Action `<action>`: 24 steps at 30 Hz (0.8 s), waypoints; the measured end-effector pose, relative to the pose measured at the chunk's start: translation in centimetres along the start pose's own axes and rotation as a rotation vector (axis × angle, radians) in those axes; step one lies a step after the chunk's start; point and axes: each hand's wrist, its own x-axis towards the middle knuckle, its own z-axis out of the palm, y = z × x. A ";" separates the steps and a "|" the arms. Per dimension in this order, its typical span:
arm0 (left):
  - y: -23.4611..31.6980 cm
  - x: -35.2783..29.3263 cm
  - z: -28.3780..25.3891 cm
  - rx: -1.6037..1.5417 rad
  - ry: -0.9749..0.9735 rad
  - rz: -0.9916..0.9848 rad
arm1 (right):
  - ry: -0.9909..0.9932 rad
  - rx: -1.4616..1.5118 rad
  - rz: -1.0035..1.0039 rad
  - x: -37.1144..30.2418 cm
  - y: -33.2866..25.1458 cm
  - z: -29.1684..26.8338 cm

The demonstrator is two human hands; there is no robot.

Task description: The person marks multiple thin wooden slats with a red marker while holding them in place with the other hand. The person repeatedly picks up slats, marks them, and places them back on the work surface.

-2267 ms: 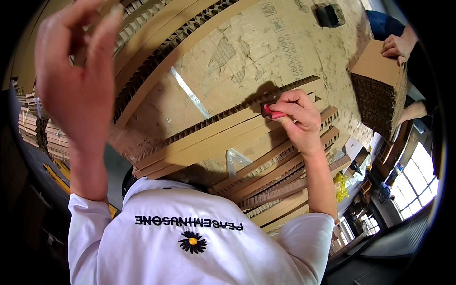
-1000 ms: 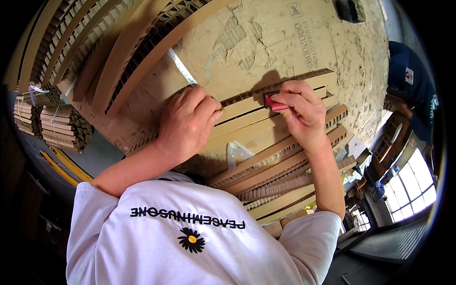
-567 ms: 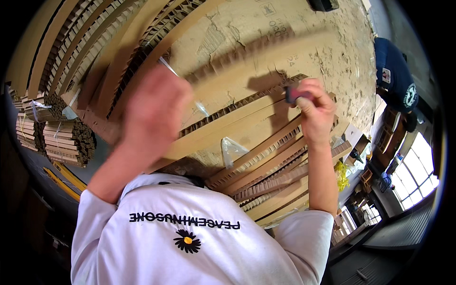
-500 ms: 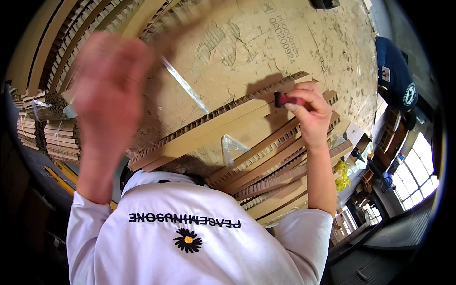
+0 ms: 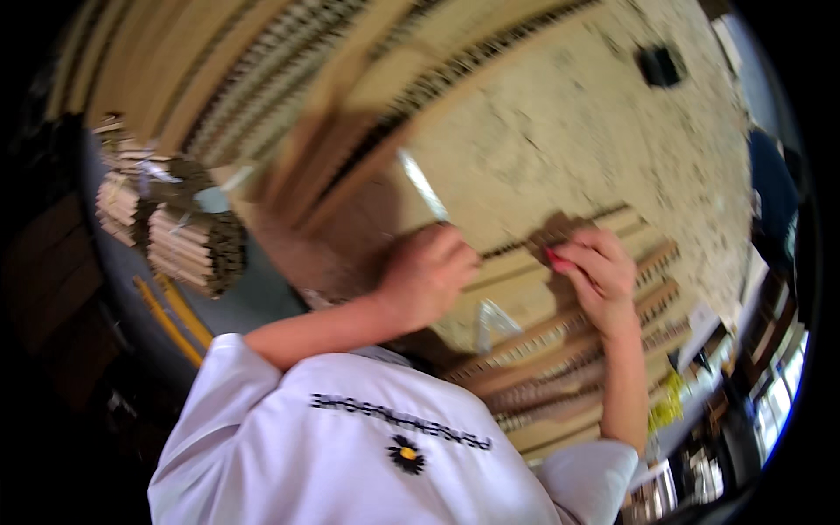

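Observation:
My right hand (image 5: 602, 273) is closed around a small red tool (image 5: 557, 260), just above the honeycomb cardboard strips in front of me. My left hand (image 5: 430, 273) hovers over or touches the near strip (image 5: 516, 273). Its fingers look curled but are blurred, and their tips are hidden, so whether they grip the strip cannot be told. More honeycomb strips (image 5: 577, 337) lie side by side below my right hand. A scrap of clear plastic film (image 5: 495, 324) rests between my hands. Past my left hand, a shiny clear strip (image 5: 423, 185) lies on the worn board (image 5: 542, 122).
Long honeycomb strips (image 5: 254, 79) are stacked at the far left. Tied bundles of short strips (image 5: 182, 249) stand left, beside yellow bars (image 5: 179, 319). A black block (image 5: 658, 66) sits far right. A person in dark blue (image 5: 773, 188) is at the right edge.
My left hand has come from the far-left stack down and right to the near strips. Blurred strips now lean by that stack. My right hand still holds the red tool. The view has shifted.

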 end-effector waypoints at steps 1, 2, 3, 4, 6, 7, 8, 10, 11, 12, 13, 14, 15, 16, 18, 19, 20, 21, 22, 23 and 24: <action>0.1 0.0 0.1 -0.034 0.017 -0.041 | 0.012 -0.021 -0.003 0.0 -0.2 0.0; 0.2 0.0 0.3 -0.045 0.044 -0.047 | 0.024 -0.026 0.010 0.0 -0.4 0.1; 0.1 -0.1 0.4 -0.027 0.050 -0.054 | 0.027 -0.014 0.016 0.3 -0.6 0.4; 0.2 -0.1 0.5 -0.024 0.055 -0.065 | 0.025 -0.015 0.036 0.2 -0.7 0.3; 0.4 -0.1 0.4 -0.020 0.054 -0.078 | 0.024 -0.007 0.065 0.1 -0.6 0.5; 0.5 -0.1 0.4 -0.019 0.046 -0.081 | 0.022 -0.007 0.057 0.1 -0.4 0.5; 0.5 0.0 0.4 -0.019 0.038 -0.082 | 0.020 -0.007 0.050 0.3 -0.3 0.4; 0.6 0.2 0.4 -0.023 0.034 -0.076 | 0.021 -0.004 0.046 0.1 -0.3 0.2; 0.7 0.2 0.4 -0.025 0.031 -0.073 | 0.029 0.007 0.043 0.1 -0.3 0.4; 0.7 0.3 0.5 -0.038 0.024 -0.083 | 0.040 0.019 0.036 0.1 -0.2 0.5; 0.8 0.2 0.6 -0.051 0.015 -0.094 | 0.038 0.013 0.034 0.0 0.0 0.5; 0.9 0.3 0.7 -0.063 0.007 -0.104 | 0.036 0.008 0.033 -0.1 0.1 0.5; 0.9 0.3 0.7 -0.065 0.000 -0.108 | 0.031 0.003 0.033 -0.2 0.2 0.5; 1.0 0.5 0.7 -0.066 -0.007 -0.113 | 0.033 -0.008 0.028 -0.2 0.3 0.5; 1.1 0.7 0.7 -0.067 -0.034 -0.127 | 0.030 -0.030 0.020 -0.2 0.4 0.5; 1.1 0.9 0.7 -0.067 -0.054 -0.138 | 0.026 -0.036 0.020 -0.1 0.3 0.4; 1.1 1.0 0.7 -0.068 -0.074 -0.148 | 0.020 -0.041 0.020 0.1 0.2 0.3; 1.1 1.0 0.7 -0.065 -0.078 -0.149 | 0.014 -0.046 0.017 0.2 0.1 0.3; 1.1 1.0 0.8 -0.063 -0.082 -0.150 | 0.009 -0.048 0.025 0.1 0.2 0.4; 1.0 0.9 0.8 -0.061 -0.085 -0.151 | 0.011 -0.045 0.019 0.0 0.2 0.4; 1.0 1.0 0.8 -0.064 -0.088 -0.153 | 0.016 -0.045 0.012 0.0 0.2 0.4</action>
